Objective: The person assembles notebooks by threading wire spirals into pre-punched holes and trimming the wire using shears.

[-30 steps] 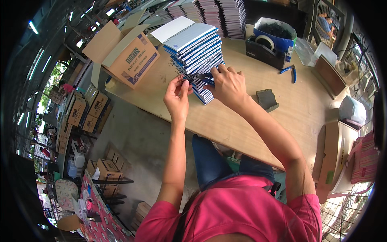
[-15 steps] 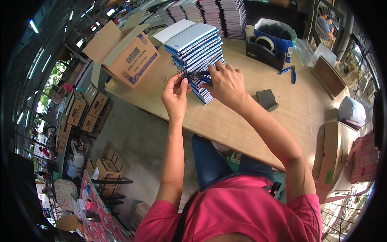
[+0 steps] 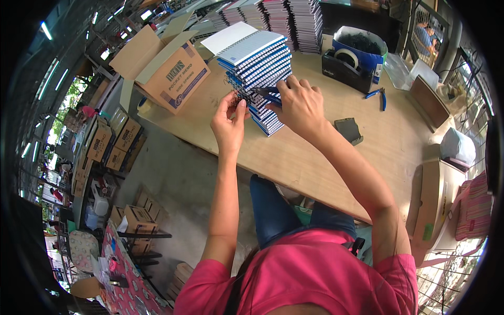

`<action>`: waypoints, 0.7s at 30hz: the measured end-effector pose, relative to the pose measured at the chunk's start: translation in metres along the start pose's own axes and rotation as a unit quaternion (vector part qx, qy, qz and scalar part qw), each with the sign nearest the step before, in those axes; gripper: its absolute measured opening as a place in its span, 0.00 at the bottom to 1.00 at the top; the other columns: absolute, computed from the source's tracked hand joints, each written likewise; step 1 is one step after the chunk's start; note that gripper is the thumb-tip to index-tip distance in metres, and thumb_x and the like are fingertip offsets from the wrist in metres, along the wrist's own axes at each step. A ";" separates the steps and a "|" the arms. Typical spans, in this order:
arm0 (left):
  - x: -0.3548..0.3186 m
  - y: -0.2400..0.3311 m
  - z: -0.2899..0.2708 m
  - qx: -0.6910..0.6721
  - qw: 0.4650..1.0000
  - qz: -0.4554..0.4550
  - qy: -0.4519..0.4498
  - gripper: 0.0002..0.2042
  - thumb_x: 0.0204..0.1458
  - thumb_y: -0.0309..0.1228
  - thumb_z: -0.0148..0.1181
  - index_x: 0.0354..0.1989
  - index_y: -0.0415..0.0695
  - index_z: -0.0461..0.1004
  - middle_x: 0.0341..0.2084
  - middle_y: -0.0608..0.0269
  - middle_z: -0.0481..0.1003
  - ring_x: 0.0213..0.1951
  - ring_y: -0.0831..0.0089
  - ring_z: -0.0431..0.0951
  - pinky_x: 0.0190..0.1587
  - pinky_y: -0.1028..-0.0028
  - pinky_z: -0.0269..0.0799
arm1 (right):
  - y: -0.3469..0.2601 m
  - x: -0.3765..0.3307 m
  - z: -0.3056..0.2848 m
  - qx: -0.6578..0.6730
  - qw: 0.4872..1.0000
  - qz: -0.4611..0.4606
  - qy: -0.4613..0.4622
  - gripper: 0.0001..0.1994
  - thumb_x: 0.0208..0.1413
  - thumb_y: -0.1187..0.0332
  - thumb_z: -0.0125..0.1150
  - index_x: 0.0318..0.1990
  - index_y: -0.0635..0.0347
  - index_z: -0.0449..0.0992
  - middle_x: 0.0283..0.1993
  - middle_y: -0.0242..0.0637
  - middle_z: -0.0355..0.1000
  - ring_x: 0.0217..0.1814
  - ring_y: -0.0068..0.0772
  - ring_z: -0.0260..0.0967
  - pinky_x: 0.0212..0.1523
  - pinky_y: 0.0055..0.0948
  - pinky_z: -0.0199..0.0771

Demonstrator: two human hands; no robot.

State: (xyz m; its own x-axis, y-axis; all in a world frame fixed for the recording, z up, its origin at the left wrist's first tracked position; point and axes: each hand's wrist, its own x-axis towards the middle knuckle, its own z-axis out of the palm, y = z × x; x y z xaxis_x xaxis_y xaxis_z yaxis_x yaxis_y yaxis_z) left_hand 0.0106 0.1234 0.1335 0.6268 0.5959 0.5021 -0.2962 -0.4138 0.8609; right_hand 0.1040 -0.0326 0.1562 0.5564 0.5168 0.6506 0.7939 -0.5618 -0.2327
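A tall stack of spiral-bound notebooks (image 3: 262, 63) with blue edges stands on the table, its top cover folded back to the left. Thin dark wire (image 3: 239, 96) bunches at the stack's near left side. My left hand (image 3: 229, 122) is closed there, thumb and fingers pinching some of the wire; the exact strands are hard to make out. In my right hand (image 3: 302, 105) is a pair of blue-handled pliers (image 3: 270, 96), gripped from above, with the jaws pointing left at the stack's near side, close to my left fingertips.
An open cardboard box (image 3: 178, 79) stands left of the stack. At the back right are a black tape dispenser (image 3: 346, 72) and a blue bin (image 3: 359, 42) of dark wire bits. Other blue-handled pliers (image 3: 382, 98) and a dark grey block (image 3: 348, 130) lie on the table (image 3: 325, 168).
My right hand has shifted slightly right with the pliers, whose jaws now sit a little farther from my left fingertips. My left hand keeps nearly the same place and pinch.
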 end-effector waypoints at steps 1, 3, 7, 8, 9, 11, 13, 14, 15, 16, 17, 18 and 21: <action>0.001 0.002 0.000 0.002 1.000 0.007 -0.001 0.13 0.60 0.25 0.58 0.50 0.32 0.72 0.36 0.60 0.77 0.35 0.77 0.79 0.36 0.76 0.80 | -0.002 0.001 0.001 -0.002 1.000 -0.001 0.000 0.24 0.43 0.51 0.73 0.41 0.58 0.75 0.42 0.38 0.73 0.45 0.42 0.74 0.39 0.44 0.73; 0.002 0.008 0.001 0.009 1.000 0.007 0.000 0.13 0.61 0.25 0.58 0.51 0.32 0.71 0.37 0.60 0.77 0.35 0.77 0.79 0.36 0.76 0.80 | -0.005 0.004 0.002 -0.005 1.000 -0.006 0.001 0.23 0.43 0.52 0.72 0.41 0.58 0.75 0.41 0.38 0.73 0.45 0.43 0.74 0.38 0.44 0.74; 0.006 0.009 0.005 0.002 1.000 0.007 0.001 0.13 0.61 0.25 0.58 0.51 0.33 0.71 0.36 0.60 0.77 0.34 0.77 0.78 0.36 0.76 0.80 | 0.003 0.012 0.012 0.029 0.996 0.013 -0.089 0.20 0.46 0.54 0.71 0.39 0.60 0.75 0.42 0.41 0.74 0.44 0.45 0.75 0.39 0.49 0.74; 0.007 0.008 0.006 0.007 1.000 0.004 0.003 0.13 0.61 0.25 0.58 0.51 0.33 0.71 0.36 0.60 0.77 0.34 0.77 0.78 0.35 0.76 0.80 | 0.008 0.013 0.014 0.047 0.989 0.027 -0.136 0.19 0.47 0.55 0.70 0.38 0.61 0.75 0.42 0.43 0.75 0.44 0.47 0.75 0.40 0.52 0.74; 0.009 0.006 0.005 0.014 1.000 0.000 0.008 0.13 0.61 0.25 0.58 0.51 0.33 0.71 0.36 0.60 0.77 0.33 0.77 0.78 0.35 0.76 0.80 | 0.006 0.013 0.014 0.047 0.989 0.027 -0.140 0.19 0.48 0.55 0.70 0.39 0.61 0.75 0.42 0.43 0.75 0.44 0.47 0.75 0.39 0.52 0.74; 0.010 0.002 0.002 0.020 1.000 -0.003 0.010 0.12 0.61 0.25 0.58 0.51 0.33 0.72 0.36 0.60 0.77 0.33 0.77 0.78 0.35 0.76 0.80 | 0.004 0.014 0.012 0.046 0.988 0.029 -0.147 0.19 0.48 0.56 0.69 0.39 0.61 0.75 0.41 0.42 0.75 0.43 0.47 0.76 0.39 0.52 0.74; 0.011 0.002 -0.001 0.020 1.000 0.002 0.006 0.12 0.61 0.25 0.58 0.50 0.33 0.72 0.35 0.60 0.77 0.32 0.78 0.78 0.34 0.77 0.80 | 0.004 0.009 0.001 0.030 0.998 0.016 -0.052 0.20 0.46 0.54 0.71 0.39 0.60 0.75 0.40 0.41 0.75 0.41 0.45 0.76 0.37 0.46 0.74; 0.011 0.002 -0.002 0.022 1.000 0.009 0.010 0.12 0.61 0.25 0.58 0.50 0.32 0.72 0.35 0.60 0.77 0.32 0.78 0.78 0.34 0.77 0.80 | 0.003 0.008 -0.002 0.023 1.000 0.010 -0.004 0.21 0.46 0.54 0.71 0.39 0.60 0.75 0.40 0.40 0.75 0.39 0.44 0.77 0.36 0.43 0.74; 0.010 0.005 0.000 0.020 1.000 0.016 0.010 0.12 0.61 0.25 0.58 0.50 0.32 0.73 0.35 0.60 0.77 0.32 0.78 0.78 0.34 0.77 0.80 | 0.005 0.008 -0.004 0.014 1.000 0.006 0.002 0.22 0.45 0.54 0.72 0.40 0.60 0.75 0.40 0.40 0.75 0.40 0.44 0.76 0.36 0.43 0.74; 0.009 0.008 0.003 0.019 1.000 0.023 0.010 0.12 0.61 0.25 0.58 0.49 0.32 0.73 0.34 0.60 0.77 0.32 0.78 0.78 0.34 0.77 0.80 | 0.006 0.008 -0.005 0.005 1.000 0.002 0.009 0.22 0.45 0.53 0.72 0.41 0.60 0.75 0.41 0.40 0.75 0.41 0.44 0.76 0.36 0.43 0.74; 0.009 0.009 0.004 0.017 1.000 0.023 0.010 0.11 0.60 0.25 0.58 0.49 0.33 0.73 0.34 0.60 0.77 0.32 0.78 0.78 0.33 0.76 0.81 | 0.006 0.009 -0.005 -0.003 1.000 -0.002 0.016 0.23 0.44 0.53 0.72 0.41 0.60 0.75 0.41 0.40 0.75 0.42 0.44 0.76 0.36 0.43 0.74; 0.010 0.011 0.004 0.017 0.999 0.025 0.011 0.11 0.60 0.25 0.58 0.49 0.33 0.74 0.34 0.60 0.77 0.31 0.78 0.78 0.32 0.76 0.81 | 0.004 0.010 -0.005 -0.008 1.000 -0.002 0.010 0.24 0.44 0.53 0.72 0.42 0.60 0.75 0.42 0.40 0.75 0.43 0.44 0.76 0.37 0.43 0.74; 0.012 0.018 0.004 0.021 0.999 0.024 0.011 0.12 0.60 0.25 0.58 0.49 0.33 0.74 0.33 0.61 0.77 0.31 0.79 0.78 0.32 0.77 0.81 | -0.002 0.012 -0.003 -0.018 1.000 -0.009 0.004 0.24 0.44 0.53 0.73 0.42 0.61 0.74 0.42 0.41 0.74 0.44 0.45 0.75 0.36 0.44 0.74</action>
State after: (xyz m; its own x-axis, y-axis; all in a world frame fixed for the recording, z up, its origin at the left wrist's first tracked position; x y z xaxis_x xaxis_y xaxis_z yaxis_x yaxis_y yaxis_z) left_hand 0.0157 0.1206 0.1546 0.5966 0.5889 0.5452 -0.2956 -0.4703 0.8315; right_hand 0.1084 -0.0272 0.1671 0.5398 0.5228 0.6597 0.7947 -0.5750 -0.1946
